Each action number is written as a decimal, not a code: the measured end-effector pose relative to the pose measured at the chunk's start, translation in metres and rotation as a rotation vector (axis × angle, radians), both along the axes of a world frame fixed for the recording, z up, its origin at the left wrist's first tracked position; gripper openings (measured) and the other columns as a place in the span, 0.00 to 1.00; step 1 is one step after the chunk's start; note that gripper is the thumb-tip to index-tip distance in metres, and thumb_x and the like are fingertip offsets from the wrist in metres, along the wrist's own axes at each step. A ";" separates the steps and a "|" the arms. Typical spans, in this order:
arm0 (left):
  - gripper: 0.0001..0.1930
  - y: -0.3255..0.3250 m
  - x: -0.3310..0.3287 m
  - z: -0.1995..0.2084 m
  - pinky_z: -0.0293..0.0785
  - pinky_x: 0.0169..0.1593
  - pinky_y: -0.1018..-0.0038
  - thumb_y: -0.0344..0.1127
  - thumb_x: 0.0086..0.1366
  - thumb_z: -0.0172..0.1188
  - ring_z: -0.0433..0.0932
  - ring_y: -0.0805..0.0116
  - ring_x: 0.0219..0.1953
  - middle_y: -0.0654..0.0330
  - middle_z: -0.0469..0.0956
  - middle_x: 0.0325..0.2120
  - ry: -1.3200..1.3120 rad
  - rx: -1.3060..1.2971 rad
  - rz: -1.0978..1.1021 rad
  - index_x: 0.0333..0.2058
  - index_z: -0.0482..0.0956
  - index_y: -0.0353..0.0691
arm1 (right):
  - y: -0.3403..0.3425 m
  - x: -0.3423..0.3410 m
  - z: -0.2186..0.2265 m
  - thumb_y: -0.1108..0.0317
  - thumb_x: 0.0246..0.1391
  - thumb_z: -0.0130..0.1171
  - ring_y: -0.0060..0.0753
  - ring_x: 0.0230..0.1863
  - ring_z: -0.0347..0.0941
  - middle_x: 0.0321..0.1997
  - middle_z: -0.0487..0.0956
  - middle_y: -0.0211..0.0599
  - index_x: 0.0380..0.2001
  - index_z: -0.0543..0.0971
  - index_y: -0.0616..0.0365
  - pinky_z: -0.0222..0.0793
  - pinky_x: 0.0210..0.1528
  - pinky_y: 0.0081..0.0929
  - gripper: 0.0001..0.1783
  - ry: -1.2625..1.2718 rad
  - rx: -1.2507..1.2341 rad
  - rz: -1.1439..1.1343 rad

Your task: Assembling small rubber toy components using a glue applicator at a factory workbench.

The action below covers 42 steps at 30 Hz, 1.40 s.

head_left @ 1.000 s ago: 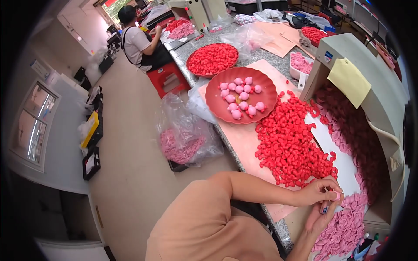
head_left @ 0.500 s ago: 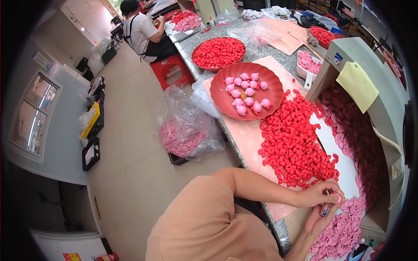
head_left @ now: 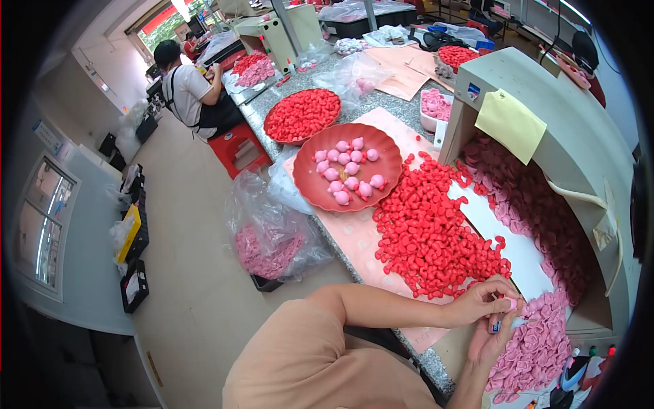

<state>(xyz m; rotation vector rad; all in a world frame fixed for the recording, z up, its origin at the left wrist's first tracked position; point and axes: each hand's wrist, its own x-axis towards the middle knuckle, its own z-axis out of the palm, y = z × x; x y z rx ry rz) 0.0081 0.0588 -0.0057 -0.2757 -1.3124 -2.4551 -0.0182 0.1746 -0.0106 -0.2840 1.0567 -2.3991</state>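
My left hand pinches a small pink piece between thumb and fingers. Just below it, my right hand is closed around a small tube with a blue marking; its pale nozzle points right, close under the pink piece. Both hands nearly touch, at the lower edge of a heap of small curved red pieces. Beside them lies a pile of thin pink petal-like pieces. A red scalloped dish beyond the heap holds several pink balls with red bits attached.
A second dish of red pieces stands farther back. A grey machine housing curves along the right, with more pink pieces under it. A plastic bag of pink pieces is on the floor at left. Another person sits at the table's far left.
The view has shifted, so the table appears farther left and more of the far room shows. The tube's nozzle now shows beneath the pink piece; both hands stay close together.
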 end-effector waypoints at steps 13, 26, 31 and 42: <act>0.08 0.006 0.000 -0.003 0.68 0.27 0.85 0.33 0.65 0.52 0.69 0.80 0.26 0.62 0.68 0.40 0.020 0.012 0.030 0.42 0.73 0.42 | 0.000 0.003 0.000 0.55 0.59 0.51 0.16 0.34 0.61 0.34 0.66 0.24 0.53 0.63 0.53 0.61 0.45 0.23 0.24 -0.002 0.027 -0.029; 0.08 0.003 0.002 -0.003 0.68 0.28 0.85 0.33 0.65 0.52 0.70 0.80 0.29 0.63 0.67 0.40 -0.029 0.026 -0.016 0.43 0.73 0.42 | 0.002 0.001 -0.002 0.53 0.59 0.49 0.25 0.50 0.64 0.49 0.67 0.30 0.58 0.60 0.52 0.59 0.57 0.30 0.28 0.026 0.048 0.020; 0.09 0.001 0.002 -0.002 0.68 0.28 0.86 0.33 0.65 0.52 0.70 0.80 0.29 0.63 0.66 0.40 -0.029 0.017 -0.010 0.43 0.73 0.41 | -0.001 0.002 -0.001 0.53 0.59 0.49 0.26 0.52 0.63 0.50 0.67 0.31 0.58 0.60 0.52 0.59 0.58 0.30 0.28 0.020 0.029 0.013; 0.07 0.007 0.004 -0.002 0.67 0.28 0.86 0.33 0.65 0.52 0.70 0.80 0.29 0.62 0.68 0.40 -0.044 0.017 -0.009 0.41 0.73 0.41 | 0.005 0.002 -0.003 0.54 0.59 0.49 0.27 0.52 0.63 0.51 0.67 0.33 0.58 0.61 0.53 0.60 0.58 0.30 0.27 0.012 -0.005 0.049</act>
